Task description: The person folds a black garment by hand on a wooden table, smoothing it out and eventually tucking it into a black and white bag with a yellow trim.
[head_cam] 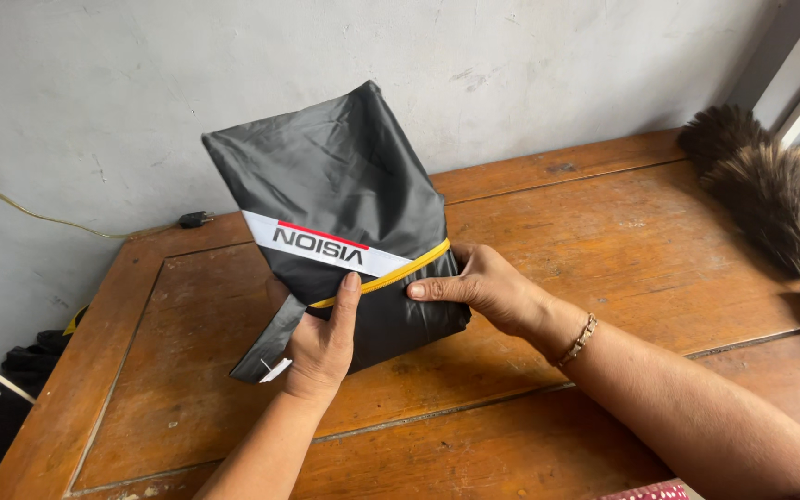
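Note:
A folded dark grey fabric bundle (335,176) with a white band and a yellow trim line stands upright on the wooden table (622,241). My left hand (321,343) grips its lower front, thumb pressed up against the yellow trim. My right hand (479,282) holds the bundle's right side, fingers flat on the fabric; a chain bracelet circles that wrist. A narrow grey strap with a small white tag hangs from the bundle's lower left corner.
A brown feather duster (761,185) with a patterned handle lies at the table's right edge. A grey wall stands behind the table, with a thin cable and a black plug (194,219) at the table's back left. Dark items sit on the floor at left.

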